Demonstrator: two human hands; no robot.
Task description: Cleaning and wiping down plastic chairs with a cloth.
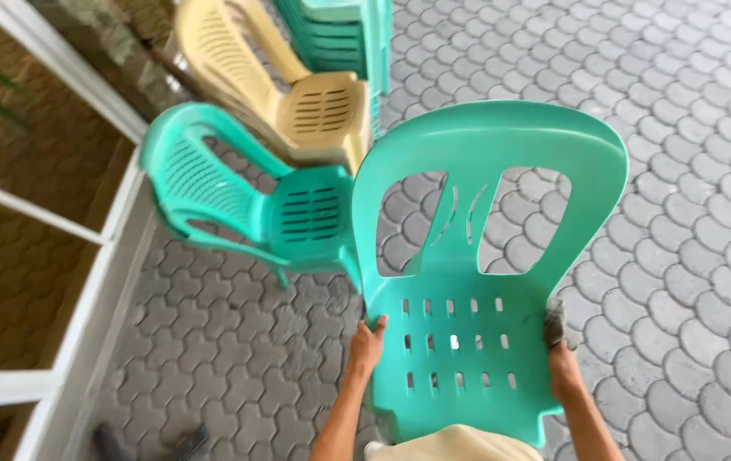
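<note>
Fingers of the left hand and right hand are closed on opposite side edges of the green chair's seat, held above the paved floor, backrest pointing away, armchairs beyond-left.

Single head cam, no second view — nothing shared. Looks steeply down and forward from the person's head, close over the hands: left hand, right hand at the bottom edge, teal chair filling the centre. Paved floor runs to the top and right edges — white railing along the left.
</note>
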